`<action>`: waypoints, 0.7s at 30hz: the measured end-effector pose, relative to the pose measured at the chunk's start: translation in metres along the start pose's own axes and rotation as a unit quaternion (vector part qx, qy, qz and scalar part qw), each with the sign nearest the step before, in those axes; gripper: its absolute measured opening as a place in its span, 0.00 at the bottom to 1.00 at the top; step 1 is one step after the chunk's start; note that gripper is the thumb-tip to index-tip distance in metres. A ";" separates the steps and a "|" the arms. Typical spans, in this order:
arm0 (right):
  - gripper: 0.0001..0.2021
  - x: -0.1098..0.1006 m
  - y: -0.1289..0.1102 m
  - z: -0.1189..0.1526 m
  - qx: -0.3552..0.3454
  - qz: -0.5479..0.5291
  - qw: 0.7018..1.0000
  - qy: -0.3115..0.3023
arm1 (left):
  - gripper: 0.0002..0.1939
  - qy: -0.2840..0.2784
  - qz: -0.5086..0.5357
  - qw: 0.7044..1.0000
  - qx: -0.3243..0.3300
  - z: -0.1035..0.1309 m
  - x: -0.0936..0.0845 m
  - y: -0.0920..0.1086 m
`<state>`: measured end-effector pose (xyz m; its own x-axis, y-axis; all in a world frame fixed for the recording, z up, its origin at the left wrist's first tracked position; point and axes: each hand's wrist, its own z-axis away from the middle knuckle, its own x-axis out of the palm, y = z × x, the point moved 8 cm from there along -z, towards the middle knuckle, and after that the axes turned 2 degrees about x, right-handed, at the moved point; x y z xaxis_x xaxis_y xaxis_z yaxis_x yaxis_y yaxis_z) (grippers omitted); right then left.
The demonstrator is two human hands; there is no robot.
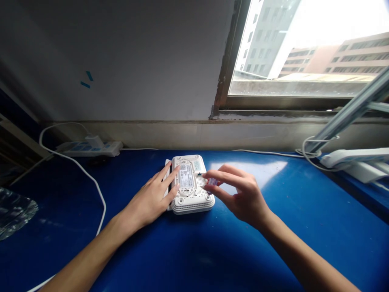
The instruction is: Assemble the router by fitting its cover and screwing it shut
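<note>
At centre frame, a white device [190, 181] lies underside up on the worktop [188, 251] — positioning apparently done; the left hand [152, 195], fingers spread, rests across it; the right hand [243, 190] pinches a small purplish piece [212, 181] beside it — not yet released.

Left hand [148, 200] and right hand [244, 196]: both bare, uncovered from the fingertips back across the knuckles to the wrists [129, 221]; fingers [172, 177] long and slim, nails too small to make out in detail. Left forearm [97, 249] and right forearm [300, 249]: likewise bare over the whole length in view, outline smooth and slender, narrowest near the hand and widening gradually toward the lower border of the view, where each is cut off.
</note>
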<state>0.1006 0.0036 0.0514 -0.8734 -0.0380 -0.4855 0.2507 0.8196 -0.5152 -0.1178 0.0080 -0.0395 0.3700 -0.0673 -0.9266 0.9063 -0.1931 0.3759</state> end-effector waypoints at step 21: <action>0.17 -0.001 -0.013 0.010 0.037 0.159 0.986 0.033 | 0.33 0.006 -0.002 1.000 0.009 -0.001 -0.001 0.002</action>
<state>0.1022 -0.0129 0.0516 -0.7712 0.2533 -0.5840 0.5431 0.7404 -0.3961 -0.1165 0.0085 -0.0378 0.3687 -0.0551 -0.9279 0.9041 -0.2106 0.3717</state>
